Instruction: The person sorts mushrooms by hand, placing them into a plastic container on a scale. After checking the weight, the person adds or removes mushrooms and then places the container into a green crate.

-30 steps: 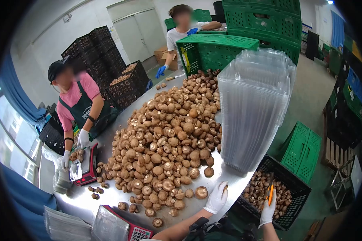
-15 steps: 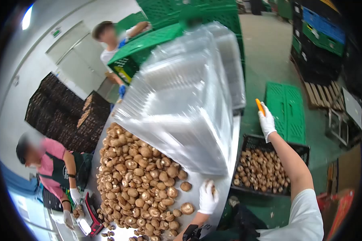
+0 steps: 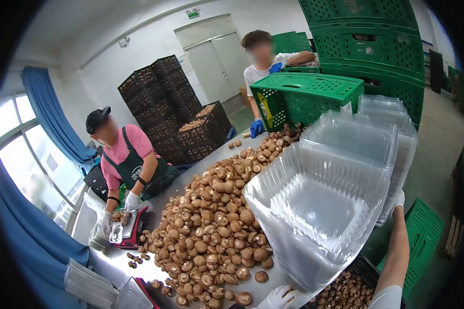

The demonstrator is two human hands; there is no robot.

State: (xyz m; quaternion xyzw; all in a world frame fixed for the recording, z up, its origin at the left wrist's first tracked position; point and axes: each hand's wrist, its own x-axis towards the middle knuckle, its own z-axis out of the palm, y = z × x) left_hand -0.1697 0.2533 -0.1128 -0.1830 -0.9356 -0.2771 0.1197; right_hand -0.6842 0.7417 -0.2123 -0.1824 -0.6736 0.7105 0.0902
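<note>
My left hand, in a white glove, is at the bottom edge of the metal table with its fingers curled. A bit of brown, apparently a mushroom, shows between them. Past it spreads a large heap of brown mushrooms. My right hand, also white-gloved, is beyond the right side of a tall stack of clear plastic containers. The stack covers most of that hand, so its fingers and anything in them are hidden.
A green crate lies tipped at the heap's far end, beside a person in blue gloves. Across the table, a person in an apron works at a red scale. A black crate of mushrooms stands below at right; folded green crates lie nearby.
My view has swung left and up. The right hand, which held an orange-handled tool out to the side, is now mostly behind the containers. The left hand remains near the table edge.
</note>
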